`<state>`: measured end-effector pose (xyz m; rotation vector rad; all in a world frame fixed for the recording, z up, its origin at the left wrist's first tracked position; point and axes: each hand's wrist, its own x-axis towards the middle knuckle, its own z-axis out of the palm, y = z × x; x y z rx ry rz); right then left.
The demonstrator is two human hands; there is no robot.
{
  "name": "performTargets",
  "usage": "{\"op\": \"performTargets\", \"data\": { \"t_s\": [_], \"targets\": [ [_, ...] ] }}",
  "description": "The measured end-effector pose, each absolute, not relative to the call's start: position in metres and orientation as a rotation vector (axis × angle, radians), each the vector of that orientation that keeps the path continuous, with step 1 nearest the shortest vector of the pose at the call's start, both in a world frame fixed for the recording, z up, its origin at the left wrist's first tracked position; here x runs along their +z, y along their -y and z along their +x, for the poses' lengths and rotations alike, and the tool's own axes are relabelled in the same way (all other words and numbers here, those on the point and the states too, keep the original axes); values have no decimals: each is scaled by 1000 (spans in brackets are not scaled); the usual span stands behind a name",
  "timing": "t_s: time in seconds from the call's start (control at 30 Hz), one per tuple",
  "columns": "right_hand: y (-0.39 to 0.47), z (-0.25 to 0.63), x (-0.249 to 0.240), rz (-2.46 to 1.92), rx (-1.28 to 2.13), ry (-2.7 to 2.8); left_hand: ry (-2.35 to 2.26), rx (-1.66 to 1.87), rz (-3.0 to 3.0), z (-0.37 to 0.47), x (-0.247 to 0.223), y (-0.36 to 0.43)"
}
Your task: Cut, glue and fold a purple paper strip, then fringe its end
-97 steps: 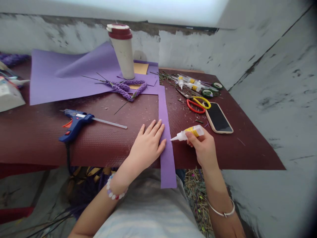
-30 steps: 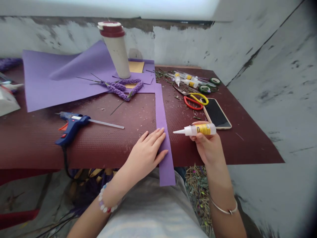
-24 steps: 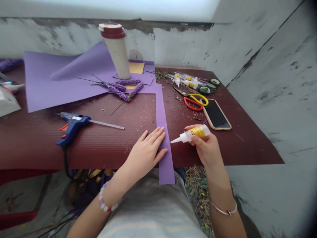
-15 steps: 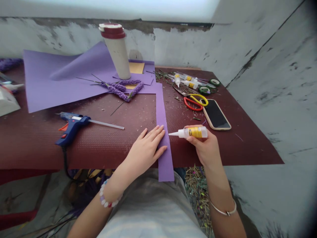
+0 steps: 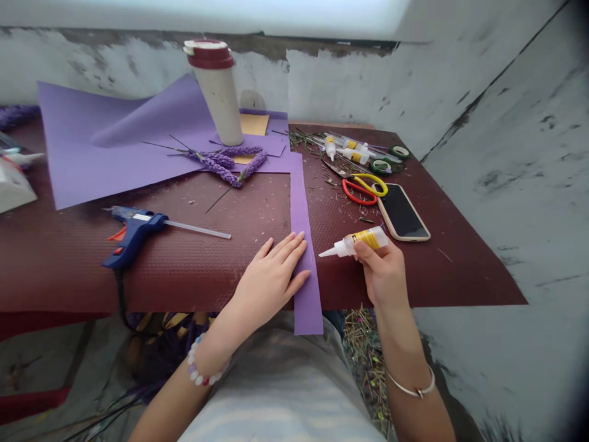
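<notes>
My left hand point(image 5: 275, 273) lies flat, fingers stretched out, on a long purple paper strip point(image 5: 307, 304). The strip runs toward me and hangs over the table's front edge. In my right hand point(image 5: 384, 270) is a small clear glue bottle point(image 5: 363, 240) with a yellow label and white nozzle. It is held sideways, the nozzle tip pointing left and slightly down, just right of the strip's edge and apart from it. Beyond the strip lie purple flower stems point(image 5: 230, 164) bent together, partly on purple paper point(image 5: 124, 166).
A blue glue gun point(image 5: 138, 230) with a glue stick lies at left. A lidded cup point(image 5: 221, 101) stands at the back. On the right are scissors point(image 5: 361, 189), a phone point(image 5: 405, 212), green tape rolls point(image 5: 381, 167), more glue bottles point(image 5: 354, 156) and stem clippings.
My right hand has drawn the glue bottle slightly right, off the strip's edge, and tilted its nozzle more downward. My left hand stays in place on the strip.
</notes>
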<state>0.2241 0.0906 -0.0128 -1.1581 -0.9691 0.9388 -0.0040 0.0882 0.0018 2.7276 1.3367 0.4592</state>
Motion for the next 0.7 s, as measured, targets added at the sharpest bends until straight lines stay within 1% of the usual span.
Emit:
{"op": "performTargets", "data": {
  "t_s": [0.33, 0.7],
  "targets": [
    [-94, 216, -6, -1199, 926, 1027, -1336, 471, 2725, -4, 2, -87],
    [-95, 216, -5, -1147, 953, 1055, -1340, 468, 2731, -3, 2, -86]
  ]
}}
